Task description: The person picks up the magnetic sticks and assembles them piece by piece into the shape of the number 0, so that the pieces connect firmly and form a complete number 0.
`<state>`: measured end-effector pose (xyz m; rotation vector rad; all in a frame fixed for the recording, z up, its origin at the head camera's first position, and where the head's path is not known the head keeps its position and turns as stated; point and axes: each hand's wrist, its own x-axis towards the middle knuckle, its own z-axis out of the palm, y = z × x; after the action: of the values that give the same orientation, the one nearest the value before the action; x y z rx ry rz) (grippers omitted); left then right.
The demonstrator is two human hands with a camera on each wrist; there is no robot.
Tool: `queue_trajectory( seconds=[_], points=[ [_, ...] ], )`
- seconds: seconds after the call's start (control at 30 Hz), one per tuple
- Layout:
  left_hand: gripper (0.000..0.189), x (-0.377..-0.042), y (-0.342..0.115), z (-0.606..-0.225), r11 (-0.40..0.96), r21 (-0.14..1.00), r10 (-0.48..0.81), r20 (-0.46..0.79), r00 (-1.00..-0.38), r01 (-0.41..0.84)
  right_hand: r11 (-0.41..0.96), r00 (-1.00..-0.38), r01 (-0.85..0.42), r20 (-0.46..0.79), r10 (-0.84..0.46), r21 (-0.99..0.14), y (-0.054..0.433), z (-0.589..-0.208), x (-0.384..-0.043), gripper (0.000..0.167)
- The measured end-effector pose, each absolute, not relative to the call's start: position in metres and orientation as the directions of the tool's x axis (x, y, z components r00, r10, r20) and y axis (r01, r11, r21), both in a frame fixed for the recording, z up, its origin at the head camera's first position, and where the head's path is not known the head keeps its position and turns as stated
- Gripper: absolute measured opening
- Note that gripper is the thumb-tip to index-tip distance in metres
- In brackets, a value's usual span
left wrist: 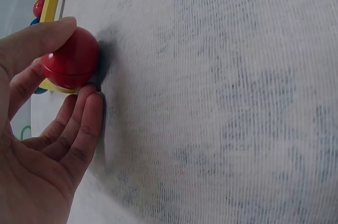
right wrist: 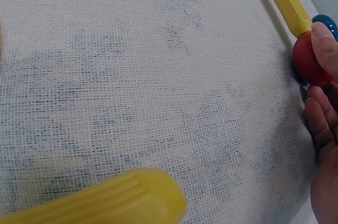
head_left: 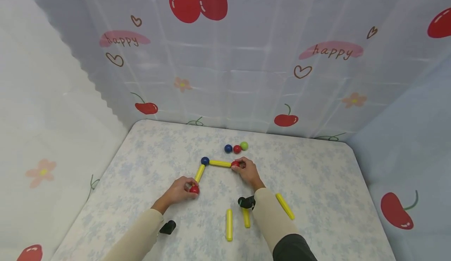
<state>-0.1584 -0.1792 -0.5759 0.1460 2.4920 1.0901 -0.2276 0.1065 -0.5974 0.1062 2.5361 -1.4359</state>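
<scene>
In the head view, a blue ball joins two yellow rods into a bent chain on the table. One yellow rod runs toward me to a red ball, pinched between the thumb and fingers of my left hand. The other yellow rod reaches right to a second red ball, which my right hand grips. In the left wrist view, the thumb lies on top of the held red ball, with fingertips low beside it. The right wrist view shows the rod's end against the right red ball.
Behind the right hand sit a loose blue ball, a red ball and a green ball. Nearer me lie loose yellow rods, one partly under the right wrist's black camera. A cherry-print curtain hangs behind the table.
</scene>
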Motion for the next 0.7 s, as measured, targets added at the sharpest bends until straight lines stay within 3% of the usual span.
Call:
queue_trajectory(
  seconds=[0.7],
  points=[
    [0.036, -0.147, -0.168, -0.581, 0.582, 0.81, 0.26, -0.269, -0.927, -0.072, 0.52, -0.973, 0.174, -0.228, -0.04, -0.836, 0.105, -0.595, -0.225, 0.032]
  ],
)
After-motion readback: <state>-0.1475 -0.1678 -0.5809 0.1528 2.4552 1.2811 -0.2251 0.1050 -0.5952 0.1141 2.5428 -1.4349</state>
